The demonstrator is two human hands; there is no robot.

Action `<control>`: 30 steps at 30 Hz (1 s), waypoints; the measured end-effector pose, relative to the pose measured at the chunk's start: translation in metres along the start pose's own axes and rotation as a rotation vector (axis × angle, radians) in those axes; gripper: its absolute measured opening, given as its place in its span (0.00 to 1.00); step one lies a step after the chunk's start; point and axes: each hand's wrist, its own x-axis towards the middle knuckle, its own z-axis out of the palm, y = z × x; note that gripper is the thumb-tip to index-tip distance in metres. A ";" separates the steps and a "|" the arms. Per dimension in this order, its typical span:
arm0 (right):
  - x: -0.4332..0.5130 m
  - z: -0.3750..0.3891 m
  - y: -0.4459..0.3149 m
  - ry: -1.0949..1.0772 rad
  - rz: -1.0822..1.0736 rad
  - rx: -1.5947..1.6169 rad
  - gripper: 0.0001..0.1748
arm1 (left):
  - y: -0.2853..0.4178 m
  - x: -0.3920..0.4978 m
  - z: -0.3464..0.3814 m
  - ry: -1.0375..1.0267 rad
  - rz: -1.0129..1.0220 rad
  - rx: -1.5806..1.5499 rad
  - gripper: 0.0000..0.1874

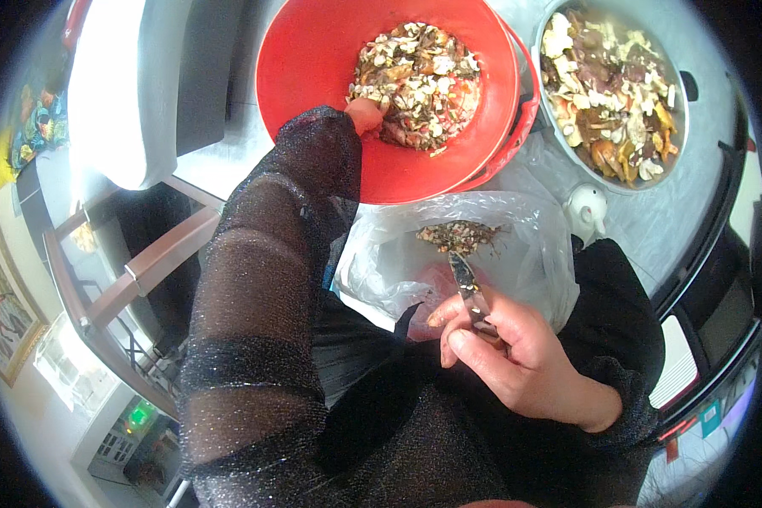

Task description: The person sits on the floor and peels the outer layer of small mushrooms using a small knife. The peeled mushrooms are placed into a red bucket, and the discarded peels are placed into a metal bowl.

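Note:
My left hand (363,116) reaches into a red plastic bucket (311,70), at the near left edge of a heap of chopped mushroom pieces (416,79). The dark sleeve and its own wrist hide most of its fingers, so its grip does not show. In front of my lap, my right hand (514,355) holds a small knife (467,279) between thumb and fingers, blade pointing away from me. Beneath the blade is a clear plastic bag (381,267), spread wide. Inside it, just beyond the knife tip, lies a clump of dirty trimmings (458,236).
Right of the bucket stands a round basin (681,140) of larger whole and broken mushrooms (609,95). A small white rounded object (585,206) sits on the grey tiled floor (641,222) near my knee. At left are a brown metal frame (159,254) and a white panel (108,95).

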 end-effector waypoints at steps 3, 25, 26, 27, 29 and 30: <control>0.001 -0.001 -0.001 0.001 0.025 0.027 0.08 | -0.003 0.004 0.000 0.152 0.121 0.238 0.21; 0.002 -0.007 -0.007 -0.036 0.071 -0.019 0.11 | 0.011 0.020 -0.013 0.074 0.164 0.464 0.24; 0.001 -0.007 -0.007 -0.037 0.080 -0.018 0.11 | 0.011 0.021 -0.014 0.021 0.170 0.397 0.22; 0.001 -0.007 -0.006 -0.040 0.087 -0.017 0.11 | 0.012 0.022 -0.017 -0.040 0.169 0.332 0.21; 0.001 -0.004 -0.004 -0.011 0.051 0.007 0.10 | 0.012 0.022 -0.023 -0.157 0.164 0.204 0.18; 0.001 -0.003 -0.003 0.003 0.040 0.024 0.09 | 0.011 0.020 -0.026 -0.262 0.109 -0.081 0.14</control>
